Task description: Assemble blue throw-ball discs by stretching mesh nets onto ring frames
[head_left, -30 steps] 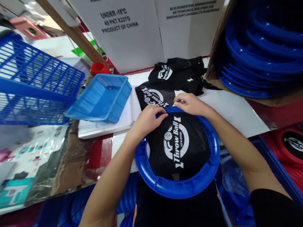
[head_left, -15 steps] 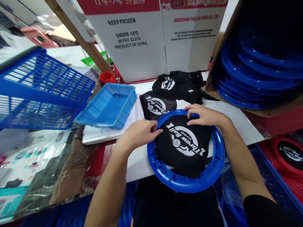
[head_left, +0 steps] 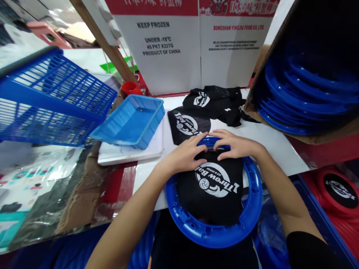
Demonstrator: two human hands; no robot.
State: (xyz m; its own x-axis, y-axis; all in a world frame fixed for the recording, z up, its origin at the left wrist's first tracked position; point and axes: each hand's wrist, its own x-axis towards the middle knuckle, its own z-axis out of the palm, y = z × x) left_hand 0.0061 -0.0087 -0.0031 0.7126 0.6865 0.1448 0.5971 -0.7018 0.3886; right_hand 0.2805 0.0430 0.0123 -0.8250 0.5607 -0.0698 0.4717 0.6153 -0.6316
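"While I watch through the head camera, where do you find the ring?"

"I see the blue ring (head_left: 214,238) at the near edge of the white tabletop (head_left: 272,149), above the lap (head_left: 196,256), with the black mesh cloth (head_left: 209,209) across its opening."

"How would they handle?"

"I judge the ring light, stiff, slightly slippery, best held by its rim; the cloth looks thin and soft, best pinched along its edge."

"And the hands?"

"I have the left hand (head_left: 186,156) and right hand (head_left: 237,145) at the far rim, fingers bent and parted, thumbs over the cloth. I can't tell whether either pinches."

"What's hidden?"

"Fingers cover part of that rim; I can't see the ring's underside. The carton (head_left: 305,139) at right is cut off."
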